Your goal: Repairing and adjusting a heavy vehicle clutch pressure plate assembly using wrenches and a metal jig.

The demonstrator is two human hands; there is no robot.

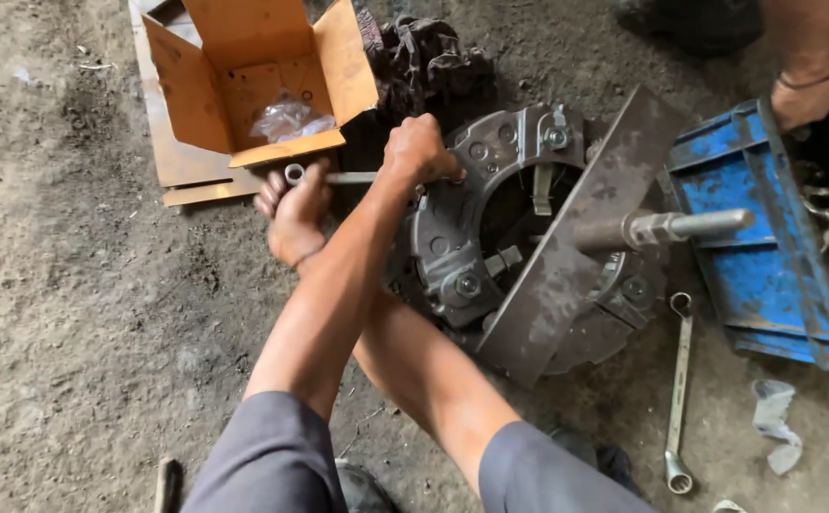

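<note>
Two bare forearms are seen, crossed at near centre. Grey short sleeves [272, 456] are worn, cut off by the near edge. A thin dark band [306, 255] is worn at one wrist. Left hand [420, 150] and right hand [296, 211] are bare; no gloves, no watch.

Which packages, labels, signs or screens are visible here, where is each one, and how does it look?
Cardboard box: top left on the ground, open, brown, flaps spread.
Plastic bag: inside the box, small, clear, crumpled.
Flat cardboard sheet: under the box, brown, rectangular.
No labels, signs or screens can be made out.
</note>
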